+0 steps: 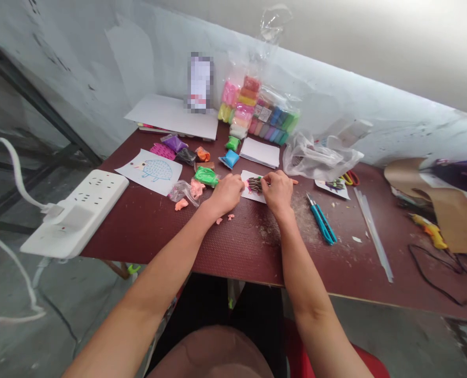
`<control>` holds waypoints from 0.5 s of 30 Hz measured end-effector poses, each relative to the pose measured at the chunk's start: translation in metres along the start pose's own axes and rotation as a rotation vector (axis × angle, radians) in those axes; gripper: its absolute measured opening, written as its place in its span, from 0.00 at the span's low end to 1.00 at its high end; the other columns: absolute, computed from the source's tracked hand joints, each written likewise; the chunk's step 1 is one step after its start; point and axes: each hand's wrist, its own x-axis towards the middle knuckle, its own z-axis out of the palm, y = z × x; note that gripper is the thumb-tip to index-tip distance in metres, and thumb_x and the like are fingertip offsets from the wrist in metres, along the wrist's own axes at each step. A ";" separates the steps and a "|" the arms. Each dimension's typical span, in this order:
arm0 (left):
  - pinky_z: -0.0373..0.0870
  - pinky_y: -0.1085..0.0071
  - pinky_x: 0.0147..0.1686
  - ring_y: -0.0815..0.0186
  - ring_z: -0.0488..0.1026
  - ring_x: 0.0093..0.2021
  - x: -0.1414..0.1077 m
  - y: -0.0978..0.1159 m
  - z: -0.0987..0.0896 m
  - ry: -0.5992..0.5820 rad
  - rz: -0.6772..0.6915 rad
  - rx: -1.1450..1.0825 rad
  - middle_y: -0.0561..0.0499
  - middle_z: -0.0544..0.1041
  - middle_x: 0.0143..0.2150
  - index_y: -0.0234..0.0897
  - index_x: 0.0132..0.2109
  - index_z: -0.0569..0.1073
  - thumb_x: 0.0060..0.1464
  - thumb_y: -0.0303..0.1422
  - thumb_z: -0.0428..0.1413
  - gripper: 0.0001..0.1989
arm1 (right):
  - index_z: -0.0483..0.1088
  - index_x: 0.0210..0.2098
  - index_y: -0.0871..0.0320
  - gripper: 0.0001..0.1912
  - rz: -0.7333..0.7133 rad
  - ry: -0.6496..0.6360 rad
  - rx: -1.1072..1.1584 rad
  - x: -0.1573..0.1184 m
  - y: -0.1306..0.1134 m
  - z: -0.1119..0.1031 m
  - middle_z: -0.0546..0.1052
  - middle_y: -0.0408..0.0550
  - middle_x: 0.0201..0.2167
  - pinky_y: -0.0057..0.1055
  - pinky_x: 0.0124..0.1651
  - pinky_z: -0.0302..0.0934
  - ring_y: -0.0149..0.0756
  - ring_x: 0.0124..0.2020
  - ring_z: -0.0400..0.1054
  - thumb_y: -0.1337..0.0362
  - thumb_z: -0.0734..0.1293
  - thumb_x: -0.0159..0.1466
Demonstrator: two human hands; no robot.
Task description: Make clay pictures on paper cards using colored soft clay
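A small white card (253, 196) lies on the table between my two hands, carrying dark, leaf-like strips (254, 185) and a bit of pink. My left hand (229, 192) is closed at the card's left edge, with its fingertips touching or very near it; what they pinch is too small to make out. Over the card's right part, my right hand (279, 190) has bent fingers brought together at the strips, and it hides whatever is between the fingertips. Small pink clay crumbs (231, 217) lie just below my left hand. An orange stick-like end (295, 182) shows beyond my right hand.
Left lie a hedgehog drawing (158, 172), green clay packet (205, 176), pink clay (181, 204) and power strip (80, 210). Behind are blank cards (260, 152) and bagged clay (273, 121). Right are teal snips (321, 219), glue sticks (373, 234) and a glue gun (430, 231).
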 end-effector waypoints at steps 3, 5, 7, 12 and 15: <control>0.72 0.61 0.54 0.54 0.75 0.52 0.000 0.000 0.001 0.004 0.004 0.005 0.38 0.81 0.49 0.29 0.46 0.84 0.65 0.21 0.49 0.17 | 0.82 0.40 0.60 0.11 -0.007 -0.008 -0.012 0.001 -0.002 0.000 0.80 0.57 0.42 0.40 0.50 0.58 0.48 0.46 0.72 0.66 0.66 0.69; 0.72 0.62 0.54 0.55 0.75 0.52 0.000 0.000 0.001 0.008 0.005 0.004 0.39 0.81 0.49 0.30 0.46 0.84 0.65 0.21 0.49 0.17 | 0.82 0.40 0.60 0.11 -0.007 -0.017 -0.016 0.002 -0.003 0.000 0.81 0.57 0.42 0.40 0.50 0.58 0.48 0.46 0.72 0.66 0.66 0.69; 0.72 0.62 0.53 0.56 0.74 0.51 0.000 0.000 0.001 0.011 0.000 -0.003 0.39 0.81 0.49 0.31 0.45 0.84 0.65 0.21 0.49 0.17 | 0.82 0.40 0.60 0.11 -0.003 -0.029 -0.018 0.002 -0.004 0.000 0.81 0.57 0.42 0.39 0.50 0.58 0.48 0.46 0.73 0.67 0.66 0.69; 0.72 0.63 0.51 0.56 0.74 0.51 0.000 0.000 0.001 0.013 -0.017 -0.016 0.39 0.80 0.49 0.32 0.45 0.83 0.65 0.21 0.49 0.17 | 0.83 0.40 0.61 0.11 0.003 -0.046 0.002 0.002 -0.005 -0.001 0.81 0.57 0.42 0.39 0.51 0.59 0.47 0.46 0.74 0.66 0.66 0.69; 0.72 0.64 0.52 0.56 0.74 0.51 -0.001 0.001 0.000 0.012 -0.019 -0.018 0.40 0.80 0.49 0.32 0.45 0.83 0.65 0.21 0.49 0.17 | 0.83 0.40 0.61 0.12 0.005 -0.043 0.029 0.002 -0.005 -0.001 0.82 0.57 0.42 0.39 0.51 0.60 0.47 0.45 0.74 0.66 0.66 0.70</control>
